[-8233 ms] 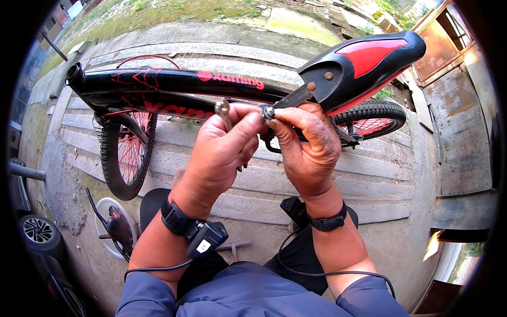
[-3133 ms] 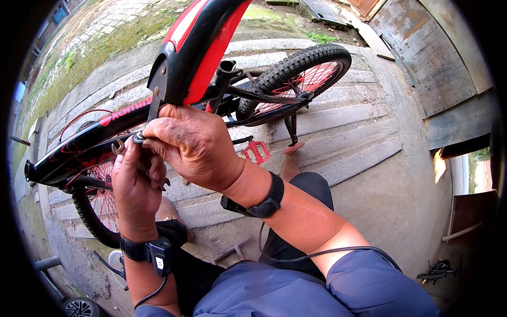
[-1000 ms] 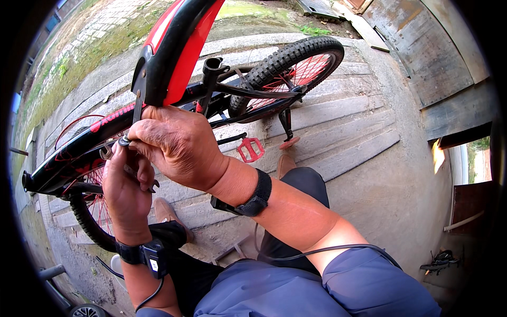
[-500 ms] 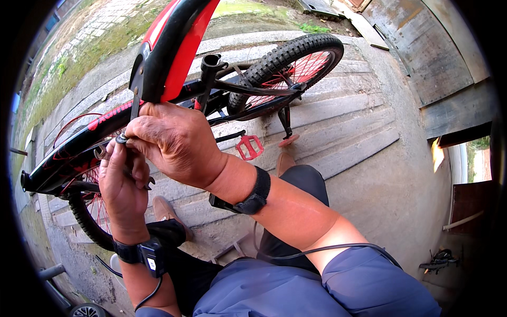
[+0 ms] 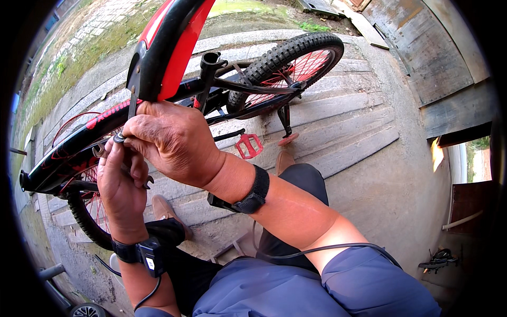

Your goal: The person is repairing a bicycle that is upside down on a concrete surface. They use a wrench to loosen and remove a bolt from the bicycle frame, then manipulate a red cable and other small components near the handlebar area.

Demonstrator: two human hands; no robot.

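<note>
My right hand (image 5: 171, 145) is closed, its thumb and forefinger pinching a small metal bolt fitting (image 5: 119, 137) at the lower end of a flat metal bracket (image 5: 132, 107). That bracket is fixed to a black and red moulded piece (image 5: 179, 61), which rises above my knuckles. Just below, my left hand (image 5: 119, 193) has its fingers wrapped round an open-ended wrench (image 5: 99, 150), with its thumb tip close to the fitting. Both hands are over the frame (image 5: 60, 158) of a black and red bicycle. Part of the wrench is hidden by my fingers.
The bicycle's knobby wheel (image 5: 280, 55), open seat tube (image 5: 210, 60) and red pedal (image 5: 249, 146) lie beyond my hands on ridged concrete (image 5: 348, 148). Weathered panels (image 5: 412, 47) stand at the right. A car wheel (image 5: 87, 311) shows at lower left.
Compared with the oldest frame, my view has turned and the moulded piece points upward rather than rightward. Over the last second, both hands and the piece have shifted slightly leftward and up.
</note>
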